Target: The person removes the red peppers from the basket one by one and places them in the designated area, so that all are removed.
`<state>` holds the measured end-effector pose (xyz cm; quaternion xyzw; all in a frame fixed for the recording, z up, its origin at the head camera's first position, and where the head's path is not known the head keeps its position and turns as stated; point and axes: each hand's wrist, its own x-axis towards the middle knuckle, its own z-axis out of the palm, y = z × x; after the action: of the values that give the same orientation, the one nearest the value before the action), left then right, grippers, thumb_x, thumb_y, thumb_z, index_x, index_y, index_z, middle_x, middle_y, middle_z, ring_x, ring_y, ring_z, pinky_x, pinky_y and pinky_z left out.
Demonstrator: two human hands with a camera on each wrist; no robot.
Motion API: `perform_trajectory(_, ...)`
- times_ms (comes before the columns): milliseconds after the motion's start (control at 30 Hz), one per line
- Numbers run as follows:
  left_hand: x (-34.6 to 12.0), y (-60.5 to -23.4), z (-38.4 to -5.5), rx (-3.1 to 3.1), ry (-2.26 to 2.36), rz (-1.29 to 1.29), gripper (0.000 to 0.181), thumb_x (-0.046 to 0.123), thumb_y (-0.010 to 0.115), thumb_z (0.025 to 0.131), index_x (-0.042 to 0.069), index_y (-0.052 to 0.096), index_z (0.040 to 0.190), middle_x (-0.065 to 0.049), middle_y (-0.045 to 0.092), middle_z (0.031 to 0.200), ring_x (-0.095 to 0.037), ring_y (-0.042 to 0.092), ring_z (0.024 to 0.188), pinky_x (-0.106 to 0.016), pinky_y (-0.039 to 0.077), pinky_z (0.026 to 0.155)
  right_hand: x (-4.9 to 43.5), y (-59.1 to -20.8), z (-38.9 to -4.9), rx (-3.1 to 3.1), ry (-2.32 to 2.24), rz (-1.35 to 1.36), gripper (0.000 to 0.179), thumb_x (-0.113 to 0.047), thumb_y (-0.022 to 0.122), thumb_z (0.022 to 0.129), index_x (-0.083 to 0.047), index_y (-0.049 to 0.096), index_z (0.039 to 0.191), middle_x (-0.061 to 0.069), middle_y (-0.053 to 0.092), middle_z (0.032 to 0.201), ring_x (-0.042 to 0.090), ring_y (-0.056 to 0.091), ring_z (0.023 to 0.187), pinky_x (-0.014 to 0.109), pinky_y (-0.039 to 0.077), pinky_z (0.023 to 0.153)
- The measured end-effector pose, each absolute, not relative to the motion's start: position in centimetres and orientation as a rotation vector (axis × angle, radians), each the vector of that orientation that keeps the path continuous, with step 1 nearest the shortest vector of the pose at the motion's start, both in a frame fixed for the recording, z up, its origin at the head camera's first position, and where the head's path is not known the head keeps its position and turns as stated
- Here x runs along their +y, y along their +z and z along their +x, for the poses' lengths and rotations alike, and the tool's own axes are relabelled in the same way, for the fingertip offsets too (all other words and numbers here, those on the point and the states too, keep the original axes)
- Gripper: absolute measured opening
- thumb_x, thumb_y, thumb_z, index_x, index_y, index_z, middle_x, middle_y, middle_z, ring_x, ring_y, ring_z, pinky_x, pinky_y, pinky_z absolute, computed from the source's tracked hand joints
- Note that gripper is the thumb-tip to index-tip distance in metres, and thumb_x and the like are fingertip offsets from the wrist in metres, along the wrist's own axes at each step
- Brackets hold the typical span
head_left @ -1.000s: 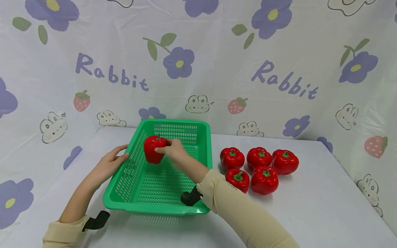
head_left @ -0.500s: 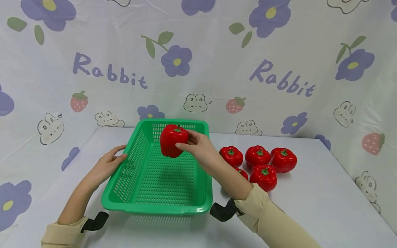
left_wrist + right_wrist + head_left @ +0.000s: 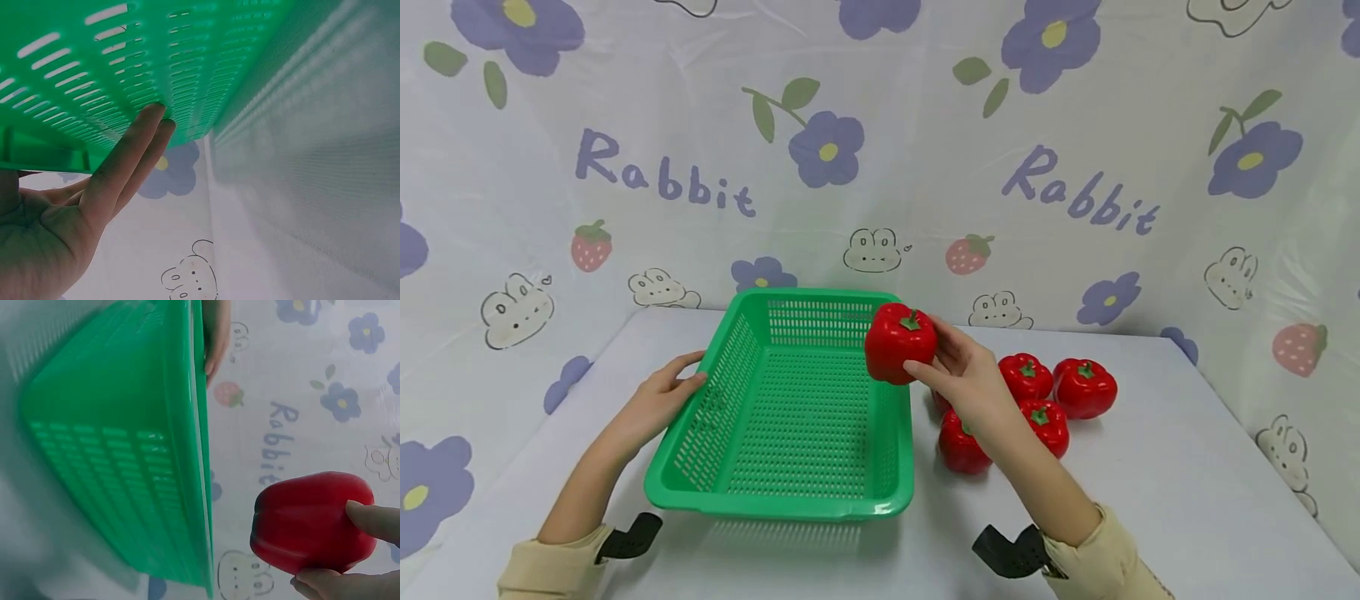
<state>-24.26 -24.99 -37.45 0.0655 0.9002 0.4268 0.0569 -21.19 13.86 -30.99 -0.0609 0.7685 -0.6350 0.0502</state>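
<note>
My right hand [image 3: 966, 375] grips a red bell pepper [image 3: 895, 343] with a green stem, raised over the right rim of the green plastic basket [image 3: 778, 505]. In the right wrist view, thumb and fingers pinch the bell pepper [image 3: 312, 522] from two sides, clear of the basket wall [image 3: 112, 487]. At the basket's left side is my left hand [image 3: 662, 400], touching near the rim. In the left wrist view the left hand [image 3: 69, 225] has straight fingers against the slotted outer wall [image 3: 187, 69]. The basket's visible floor holds nothing.
Several more red bell peppers, such as the far right one [image 3: 1085, 388] and the near one [image 3: 962, 446], stand right of the basket, partly hidden by my right hand. A white table [image 3: 1150, 500] lies beneath, with a printed cloth [image 3: 887, 100] behind.
The right hand has carried the bell pepper from over the basket's left part rightward to its right rim. The left hand and basket have stayed nearly in place.
</note>
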Motion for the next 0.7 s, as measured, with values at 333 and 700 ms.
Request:
perform_trajectory(333, -25.0, -37.4, -24.3, 2.725, 1.285, 0.193, 0.061, 0.035, 0.037, 0.106, 0.0, 0.02, 0.154, -0.032, 0.062, 0.12, -0.018, 0.068, 0.087, -0.029, 0.052, 0.073, 18.5, -31.6, -19.9, 2.454, -1.9, -0.047, 0.078, -0.024, 0.067, 0.093, -0.018, 0.022, 0.157, 0.005, 0.031, 0.16, 0.023, 0.033, 0.147, 0.031, 0.04, 0.105)
perform_trajectory(700, -25.0, -37.3, -24.4, 2.721, 1.288, 0.197, 0.061, 0.034, 0.037, 0.106, 0.0, 0.02, 0.154, -0.03, 0.064, 0.116, -0.013, 0.066, 0.08, -0.03, 0.052, 0.072, 24.0, -33.1, -18.4, 2.527, -1.933, 0.115, 0.083, -0.033, 0.065, 0.094, -0.017, 0.014, 0.158, 0.008, 0.024, 0.163, 0.03, 0.027, 0.149, 0.016, 0.039, 0.099)
